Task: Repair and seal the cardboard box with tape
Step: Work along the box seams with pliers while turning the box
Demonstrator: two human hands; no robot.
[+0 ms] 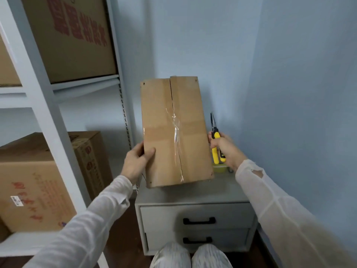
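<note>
Cardboard box (164, 120), taped along its seam, hangs tilted above the grey cabinet (193, 197), left hand (135, 161) gripping its left edge, right hand (227, 149) beside its right edge clutching yellow pliers (215, 137), shelving (123, 97) just left of the cabinet.

The person wears a long-sleeved top of thin, off-white cloth. The left sleeve (92, 219) and the right sleeve (280, 206) both reach to the wrist. The cloth is a little see-through and has soft folds along the arms. Near the cuff of the right sleeve is a small hole (257, 172) with an uneven edge. The left hand (135, 161) and the right hand (226, 149) are bare. At the bottom edge are two rounded shapes (170, 256) in pale, grey-streaked cloth; whether they are knees or shoes I cannot tell.
</note>
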